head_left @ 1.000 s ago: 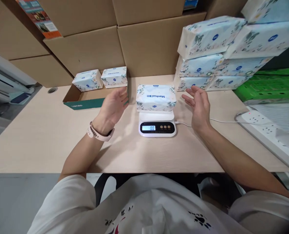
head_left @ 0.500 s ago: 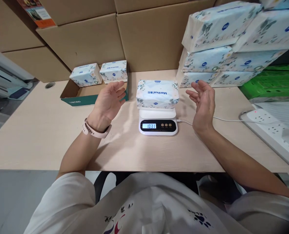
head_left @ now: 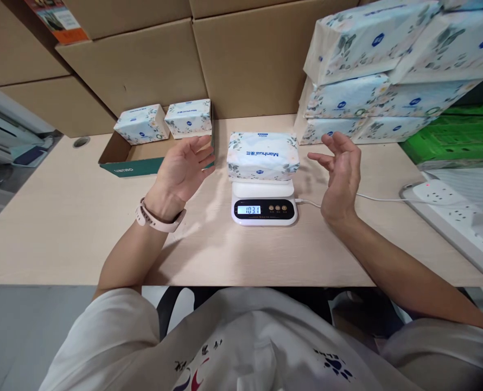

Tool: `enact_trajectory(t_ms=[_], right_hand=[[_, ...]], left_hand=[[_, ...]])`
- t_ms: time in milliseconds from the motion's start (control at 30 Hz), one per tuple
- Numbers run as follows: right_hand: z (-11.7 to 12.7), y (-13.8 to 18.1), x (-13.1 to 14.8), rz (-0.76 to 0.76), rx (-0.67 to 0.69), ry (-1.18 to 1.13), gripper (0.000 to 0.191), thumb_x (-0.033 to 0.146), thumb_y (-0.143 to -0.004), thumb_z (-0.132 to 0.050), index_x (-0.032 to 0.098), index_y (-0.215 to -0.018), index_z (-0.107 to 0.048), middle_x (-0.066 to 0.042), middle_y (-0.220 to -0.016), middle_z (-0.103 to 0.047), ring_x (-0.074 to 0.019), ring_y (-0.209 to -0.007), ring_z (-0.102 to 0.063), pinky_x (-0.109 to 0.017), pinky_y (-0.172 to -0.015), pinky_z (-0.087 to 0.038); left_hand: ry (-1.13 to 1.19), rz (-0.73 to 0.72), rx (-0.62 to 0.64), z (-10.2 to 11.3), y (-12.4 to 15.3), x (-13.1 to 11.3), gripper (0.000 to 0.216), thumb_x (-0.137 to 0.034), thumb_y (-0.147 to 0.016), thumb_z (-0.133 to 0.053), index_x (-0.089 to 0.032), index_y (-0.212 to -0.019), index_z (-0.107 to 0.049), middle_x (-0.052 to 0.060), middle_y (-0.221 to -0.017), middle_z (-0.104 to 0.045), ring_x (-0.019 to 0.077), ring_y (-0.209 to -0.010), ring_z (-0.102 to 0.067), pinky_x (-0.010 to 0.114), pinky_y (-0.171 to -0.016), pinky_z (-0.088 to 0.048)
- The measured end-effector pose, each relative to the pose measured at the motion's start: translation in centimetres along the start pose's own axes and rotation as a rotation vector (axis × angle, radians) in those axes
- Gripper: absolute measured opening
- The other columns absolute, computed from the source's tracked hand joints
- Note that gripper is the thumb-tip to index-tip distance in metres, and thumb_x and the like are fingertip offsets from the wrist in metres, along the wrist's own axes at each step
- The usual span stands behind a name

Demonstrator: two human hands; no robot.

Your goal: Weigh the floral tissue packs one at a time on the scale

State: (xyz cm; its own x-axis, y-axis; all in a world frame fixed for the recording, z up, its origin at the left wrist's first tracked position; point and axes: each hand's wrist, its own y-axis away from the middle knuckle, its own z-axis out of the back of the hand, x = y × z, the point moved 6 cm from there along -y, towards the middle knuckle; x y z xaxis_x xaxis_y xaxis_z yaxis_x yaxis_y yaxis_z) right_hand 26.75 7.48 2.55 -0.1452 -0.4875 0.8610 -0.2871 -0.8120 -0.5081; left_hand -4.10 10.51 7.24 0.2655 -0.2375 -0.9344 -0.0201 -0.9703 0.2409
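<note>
A white tissue pack [head_left: 263, 156] with blue lettering and a floral print lies on a white digital scale [head_left: 264, 190], whose lit display reads 103.1. To the left of the pack, my left hand [head_left: 182, 168] is held open, palm toward it, holding nothing. My right hand [head_left: 341, 176] is raised on the other side, also open with fingers apart and bent a little. Neither hand touches the pack or the scale. Behind my left hand stands a green open box [head_left: 133, 166] with two tissue packs [head_left: 188, 119] in it.
Stacked tissue packs [head_left: 343, 100] stand at the back right, beside a green crate [head_left: 457, 136]. A white power strip [head_left: 457, 209] lies at the right, and a white cable [head_left: 382, 199] runs from the scale toward it. Cardboard boxes [head_left: 249, 65] line the back.
Both hands stay open beside the pack, with only small shifts of the fingers. The pack and the display reading are the same.
</note>
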Motion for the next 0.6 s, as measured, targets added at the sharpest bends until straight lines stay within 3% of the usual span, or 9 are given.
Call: enact_trajectory(t_ms=[167,333,600], right_hand=[[-0.11,0.19,0.58,0.001,-0.009,0.039,0.056,0.068,-0.103,-0.042,0.029,-0.139,-0.057,-0.012,-0.150,-0.061,-0.0267,-0.135,-0.065,-0.050,-0.110,-0.058],[-0.04,0.29,0.61,-0.041,-0.014,0.083,0.053,0.063,-0.104,-0.040,0.030,-0.140,-0.058,-0.011,-0.152,-0.062,-0.0244,-0.116,-0.074,-0.047,-0.106,-0.058],[-0.09,0.61,0.87,-0.080,-0.017,0.091,0.049,0.059,-0.104,-0.042,0.029,-0.140,-0.058,-0.011,-0.152,-0.064,-0.0232,-0.110,-0.073,-0.050,-0.102,-0.060]], left_hand=[[-0.006,0.003,-0.018,-0.04,0.10,0.05,0.027,-0.044,-0.092,-0.068,-0.019,-0.101,-0.072,0.011,-0.119,-0.072,0.0351,-0.136,-0.063,0.052,-0.120,-0.048],[-0.010,0.010,-0.009,0.12,0.00,0.16,0.027,-0.044,-0.093,-0.068,-0.019,-0.102,-0.074,0.012,-0.119,-0.073,0.0359,-0.138,-0.061,0.056,-0.125,-0.041],[-0.018,0.018,-0.015,-0.01,0.14,0.14,0.024,-0.042,-0.093,-0.066,-0.020,-0.098,-0.075,0.012,-0.121,-0.073,0.0354,-0.145,-0.055,0.058,-0.130,-0.033]])
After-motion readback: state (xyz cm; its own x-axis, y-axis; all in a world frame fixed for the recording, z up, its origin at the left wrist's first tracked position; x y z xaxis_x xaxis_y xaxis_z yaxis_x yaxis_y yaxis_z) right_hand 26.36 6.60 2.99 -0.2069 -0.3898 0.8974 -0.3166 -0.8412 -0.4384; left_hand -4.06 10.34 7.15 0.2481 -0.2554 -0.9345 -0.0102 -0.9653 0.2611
